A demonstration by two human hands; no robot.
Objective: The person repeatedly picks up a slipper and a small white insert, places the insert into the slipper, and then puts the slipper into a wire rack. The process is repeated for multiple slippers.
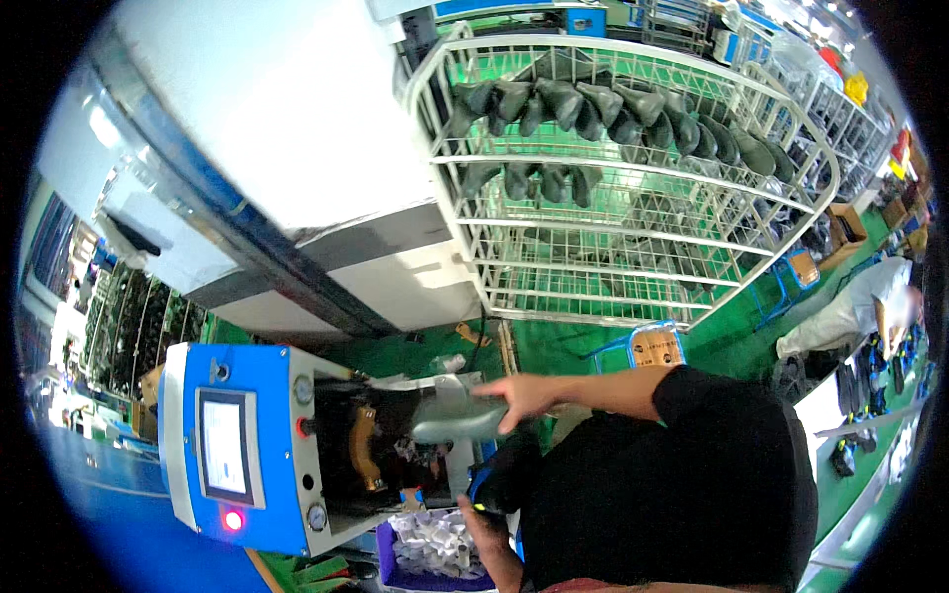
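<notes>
My right hand (526, 397) reaches in from the right, its fingers closed at the near end of a smooth grey-green shoe last (457, 423). The last lies sideways before the dark opening of a blue machine (267, 395). Below it, my left hand (490, 550) grips a black shoe (502, 476) with blue and yellow trim, close against my body. Part of the shoe is hard to tell from my black shirt. Inside the machine's opening a curved brown-gold part (365, 450) shows.
A purple bin (388, 561) of white pieces stands below the machine. Beyond is a white wire rack (633, 232) holding dark boot-shaped pieces (559, 104). A blue-framed stool (656, 346) stands near my right arm. Another person (855, 311) is at the far right.
</notes>
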